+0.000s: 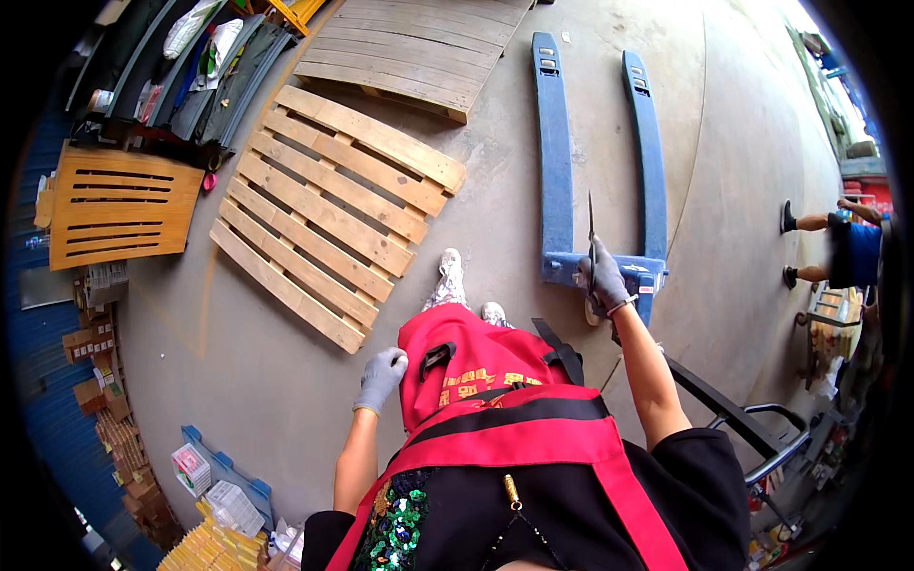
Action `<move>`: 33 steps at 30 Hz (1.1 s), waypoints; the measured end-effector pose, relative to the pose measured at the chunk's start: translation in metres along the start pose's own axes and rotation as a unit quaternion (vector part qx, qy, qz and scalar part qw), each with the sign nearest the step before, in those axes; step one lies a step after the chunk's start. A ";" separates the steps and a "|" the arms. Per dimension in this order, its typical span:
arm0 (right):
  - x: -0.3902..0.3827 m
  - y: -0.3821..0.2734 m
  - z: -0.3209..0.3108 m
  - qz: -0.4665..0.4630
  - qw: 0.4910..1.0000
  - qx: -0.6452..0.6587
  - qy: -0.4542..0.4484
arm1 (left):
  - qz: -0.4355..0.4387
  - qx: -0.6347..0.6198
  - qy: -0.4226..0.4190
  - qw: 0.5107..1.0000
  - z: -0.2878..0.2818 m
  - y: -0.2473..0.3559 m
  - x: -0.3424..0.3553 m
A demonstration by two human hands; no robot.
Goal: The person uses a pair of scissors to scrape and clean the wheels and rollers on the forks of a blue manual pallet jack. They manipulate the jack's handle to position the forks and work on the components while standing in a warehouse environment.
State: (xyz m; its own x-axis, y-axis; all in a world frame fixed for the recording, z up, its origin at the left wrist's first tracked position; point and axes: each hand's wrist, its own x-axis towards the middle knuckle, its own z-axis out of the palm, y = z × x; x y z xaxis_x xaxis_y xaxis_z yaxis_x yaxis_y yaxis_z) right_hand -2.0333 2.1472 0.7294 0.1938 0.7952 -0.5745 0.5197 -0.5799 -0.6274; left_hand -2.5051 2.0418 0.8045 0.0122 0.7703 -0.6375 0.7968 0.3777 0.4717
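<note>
My right hand [609, 276], in a grey glove, is closed around a dark-handled tool with a slim pointed blade [590, 217]. Its blade points away from me; scissors or a knife, I cannot tell which. Below it in view is the crossbar of a blue pallet jack [557, 171], whose two forks stretch away along the floor. My left hand [383, 374], gloved in grey too, hangs with curled fingers beside my red apron [476, 347]. What those fingers hold, if anything, is hidden.
A slatted wooden pallet [328, 214] lies ahead on the left, with a planked pallet [409, 48] beyond it. At the far left stands a wooden slatted stand [124, 205]. Stacked cartons [124, 447] line the left wall. A person [852, 243] stands at the right.
</note>
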 end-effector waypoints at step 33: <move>0.562 -0.251 -0.090 0.057 0.995 -0.083 -0.013 | -0.068 -0.216 -0.047 0.973 -0.187 0.324 0.520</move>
State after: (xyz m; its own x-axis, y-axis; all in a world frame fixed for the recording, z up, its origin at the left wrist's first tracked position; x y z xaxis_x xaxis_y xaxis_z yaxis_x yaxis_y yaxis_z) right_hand -1.9797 2.7553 0.6115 0.2395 0.7194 -0.6521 0.6266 -0.6275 -0.4622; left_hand -2.3535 2.6610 0.7394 -0.0032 0.6555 -0.7552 0.4672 0.6687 0.5784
